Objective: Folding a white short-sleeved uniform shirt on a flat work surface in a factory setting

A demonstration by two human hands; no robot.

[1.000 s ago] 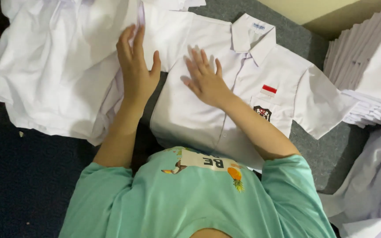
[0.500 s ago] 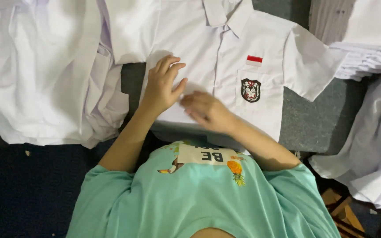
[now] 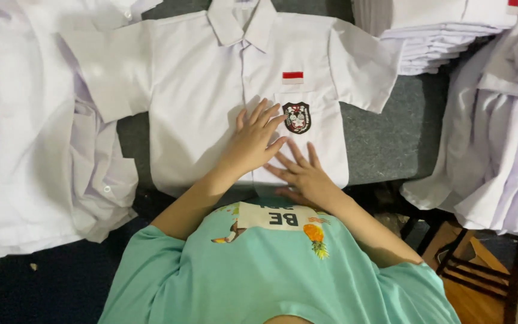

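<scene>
A grey carpeted surface (image 3: pixel 391 135) shows bare at three o'clock from the middle and again in a sliver at twelve. Down at eight o'clock the ground (image 3: pixel 43 282) turns dark navy, with a small pale speck on it. At four o'clock there is a wooden floor (image 3: pixel 481 294), warm orange-brown, crossed by the black metal legs of a frame (image 3: pixel 451 258). The light is soft and even, with faint shadows.

Under the hands lies a white shirt (image 3: pixel 211 96) with a red-and-white flag patch (image 3: pixel 292 77) and a black crest (image 3: pixel 297 117); nearer, a mint tee (image 3: pixel 271 276) with an orange fruit print.
</scene>
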